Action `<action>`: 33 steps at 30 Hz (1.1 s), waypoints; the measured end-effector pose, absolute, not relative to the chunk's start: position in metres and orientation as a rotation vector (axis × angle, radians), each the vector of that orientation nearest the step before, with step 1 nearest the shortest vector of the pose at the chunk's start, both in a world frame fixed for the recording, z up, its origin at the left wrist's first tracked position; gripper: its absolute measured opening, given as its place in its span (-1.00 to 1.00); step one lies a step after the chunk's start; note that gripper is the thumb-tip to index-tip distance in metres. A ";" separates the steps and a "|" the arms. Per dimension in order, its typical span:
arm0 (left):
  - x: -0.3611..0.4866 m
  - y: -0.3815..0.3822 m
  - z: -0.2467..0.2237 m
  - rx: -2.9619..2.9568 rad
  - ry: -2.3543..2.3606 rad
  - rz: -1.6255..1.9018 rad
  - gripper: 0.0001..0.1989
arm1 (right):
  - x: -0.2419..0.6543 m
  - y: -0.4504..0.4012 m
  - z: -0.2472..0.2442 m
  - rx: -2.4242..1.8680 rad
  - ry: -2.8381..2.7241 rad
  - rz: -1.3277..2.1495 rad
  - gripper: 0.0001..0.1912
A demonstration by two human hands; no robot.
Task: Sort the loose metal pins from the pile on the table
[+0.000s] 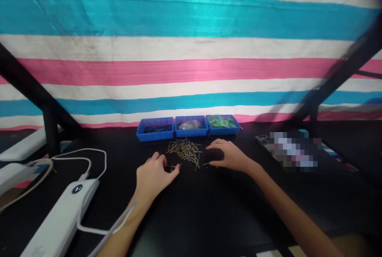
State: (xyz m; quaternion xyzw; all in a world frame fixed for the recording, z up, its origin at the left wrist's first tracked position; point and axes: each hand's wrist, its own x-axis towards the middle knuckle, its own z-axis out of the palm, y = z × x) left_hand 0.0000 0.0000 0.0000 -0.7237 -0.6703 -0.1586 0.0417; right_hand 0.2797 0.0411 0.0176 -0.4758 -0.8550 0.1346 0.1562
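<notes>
At the near left of the black tabletop [179, 225], we find a white power bank [59, 217] with a lit round display; a white cable [92, 230] loops beside it and passes over the left forearm. Farther in, we locate the left hand [151, 175] to the left of a loose pile of thin metal pins [185, 150]. Its fingers curl toward the thumb and a pin shows between them; we cannot tell whether it is gripped. At the right of the pile, we observe the right hand [228, 155] open, thumb and fingers parted, with a single pin near the thumb tip. A dark flat device [263, 142], partly pixelated, lies farther right. Just behind the pile we see three blue trays in a row: the left tray [155, 136] contains dark slender pieces, the middle tray [191, 132] pale contents, the right tray [224, 131] green packets. Behind them hangs a striped sheet [191, 68].
</notes>
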 end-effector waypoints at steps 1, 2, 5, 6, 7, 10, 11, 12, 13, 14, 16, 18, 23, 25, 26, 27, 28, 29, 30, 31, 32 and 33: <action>-0.004 0.000 0.001 -2.247 -2.077 -0.435 -0.59 | 0.266 0.040 0.020 -1.361 -2.466 0.404 -0.59; -0.009 0.001 0.002 -2.295 -2.087 -0.398 -0.60 | 0.257 0.040 0.021 -1.389 -2.479 0.429 -0.62; -0.017 0.004 0.002 -2.492 -2.045 -0.384 -0.71 | 0.247 0.038 0.017 -1.463 -2.490 0.472 -0.75; -0.018 0.004 0.002 -2.556 -2.021 -0.404 -0.76 | 0.247 0.038 0.015 -1.458 -2.492 0.482 -0.81; -0.017 0.005 0.000 -2.618 -1.992 -0.431 -0.81 | 0.248 0.038 0.012 -1.442 -2.492 0.489 -0.87; -0.008 0.008 -0.007 -2.773 -1.898 -0.556 -0.84 | 0.247 0.037 0.003 -1.383 -2.489 0.469 -0.93; -0.003 0.009 -0.010 -2.802 -1.865 -0.617 -0.82 | 0.246 0.037 0.000 -1.374 -2.486 0.440 -0.91; 0.001 0.010 -0.013 -2.824 -1.832 -0.677 -0.80 | 0.245 0.037 -0.002 -1.370 -2.482 0.403 -0.90; 0.006 0.011 -0.016 -2.842 -1.799 -0.733 -0.79 | 0.244 0.036 -0.003 -1.370 -2.477 0.367 -0.89; 0.010 0.011 -0.017 -2.851 -1.771 -0.791 -0.78 | 0.243 0.036 -0.004 -1.373 -2.468 0.334 -0.89; 0.017 0.011 -0.018 -2.836 -1.747 -0.928 -0.78 | 0.242 0.036 -0.004 -1.382 -2.414 0.308 -0.85; 0.023 0.010 -0.015 -2.774 -1.788 -1.054 -0.79 | 0.242 0.034 0.000 -1.364 -2.295 0.374 -0.81; 0.042 0.008 -0.002 -2.756 -1.819 -1.269 -0.77 | 0.239 0.026 0.014 -1.192 -1.853 0.915 -0.75; 0.050 0.010 0.001 -2.810 -1.776 -1.422 -0.77 | 0.237 0.024 0.015 -1.126 -1.753 1.069 -0.72; 0.054 0.012 0.002 -2.813 -1.759 -1.524 -0.78 | 0.236 0.023 0.015 -1.106 -1.723 1.119 -0.71; 0.056 0.014 0.003 -2.798 -1.753 -1.627 -0.79 | 0.235 0.023 0.014 -1.100 -1.704 1.150 -0.71; 0.057 0.016 0.003 -2.785 -1.756 -1.707 -0.81 | 0.234 0.023 0.012 -1.107 -1.696 1.163 -0.71; 0.058 0.017 0.003 -2.777 -1.766 -1.759 -0.82 | 0.234 0.022 0.011 -1.123 -1.695 1.156 -0.71; 0.057 0.018 0.002 -2.778 -1.779 -1.778 -0.82 | 0.233 0.022 0.010 -1.139 -1.698 1.135 -0.71; 0.055 0.018 0.002 -2.789 -1.787 -1.767 -0.83 | 0.233 0.022 0.009 -1.151 -1.704 1.111 -0.72; 0.053 0.018 0.001 -2.805 -1.787 -1.738 -0.83 | 0.232 0.021 0.008 -1.156 -1.707 1.094 -0.73; 0.050 0.018 0.001 -2.820 -1.776 -1.707 -0.84 | 0.231 0.020 0.008 -1.153 -1.704 1.092 -0.73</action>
